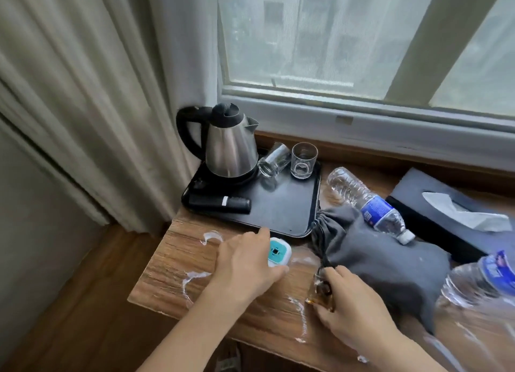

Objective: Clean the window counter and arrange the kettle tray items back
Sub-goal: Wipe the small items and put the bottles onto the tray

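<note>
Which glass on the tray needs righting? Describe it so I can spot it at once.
Find the black tray in the counter's corner under the window. Right of the steel kettle are two clear glasses: the tipped glass leans against the kettle, while the upright glass stands beside it.

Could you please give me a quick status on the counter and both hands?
Left hand on teal-white gadget. Right hand pinching small amber item. White streaks on counter. Grey bag and bottle beside tray.
</note>
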Action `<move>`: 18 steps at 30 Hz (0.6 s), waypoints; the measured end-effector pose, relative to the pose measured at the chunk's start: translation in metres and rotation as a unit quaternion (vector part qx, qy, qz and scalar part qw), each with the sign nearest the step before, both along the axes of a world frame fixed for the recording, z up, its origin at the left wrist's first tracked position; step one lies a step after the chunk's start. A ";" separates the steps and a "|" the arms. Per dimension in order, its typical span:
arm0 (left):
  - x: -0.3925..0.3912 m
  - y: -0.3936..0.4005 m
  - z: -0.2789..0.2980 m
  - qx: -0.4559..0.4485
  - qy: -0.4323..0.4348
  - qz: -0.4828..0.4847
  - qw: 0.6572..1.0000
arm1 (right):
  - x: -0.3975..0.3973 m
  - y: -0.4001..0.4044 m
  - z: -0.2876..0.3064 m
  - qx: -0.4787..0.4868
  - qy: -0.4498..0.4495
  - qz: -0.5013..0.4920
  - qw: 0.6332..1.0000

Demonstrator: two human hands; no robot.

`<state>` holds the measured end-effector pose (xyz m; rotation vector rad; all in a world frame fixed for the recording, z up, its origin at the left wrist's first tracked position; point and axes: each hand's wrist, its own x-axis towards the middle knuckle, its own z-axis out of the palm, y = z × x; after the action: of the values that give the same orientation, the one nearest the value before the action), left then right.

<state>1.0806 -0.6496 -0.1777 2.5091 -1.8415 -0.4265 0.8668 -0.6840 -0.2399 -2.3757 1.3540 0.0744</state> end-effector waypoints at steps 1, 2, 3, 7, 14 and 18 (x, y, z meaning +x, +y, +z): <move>0.005 -0.002 -0.002 0.007 0.006 -0.022 1.000 | 0.004 0.003 0.002 0.006 0.005 -0.020 1.000; 0.009 -0.003 -0.002 0.012 0.014 -0.040 0.999 | 0.008 0.006 0.005 0.006 0.006 -0.042 0.999; 0.013 -0.004 -0.004 0.011 0.020 -0.056 0.998 | 0.013 0.008 0.009 -0.001 -0.001 -0.067 0.998; 0.021 -0.011 -0.016 -0.009 0.037 -0.111 0.993 | 0.041 0.006 0.033 -0.027 -0.058 -0.169 0.984; 0.047 -0.009 -0.008 -0.084 0.075 -0.096 0.989 | 0.097 -0.047 0.049 -0.034 -0.116 -0.210 0.970; 0.104 -0.032 0.011 -0.139 0.046 -0.013 0.989 | 0.138 -0.084 0.034 -0.035 -0.088 -0.146 0.985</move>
<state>1.1847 -0.6819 -0.1667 2.2486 -1.7632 -0.2591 1.0048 -0.7677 -0.2054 -2.1534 1.6204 -0.2638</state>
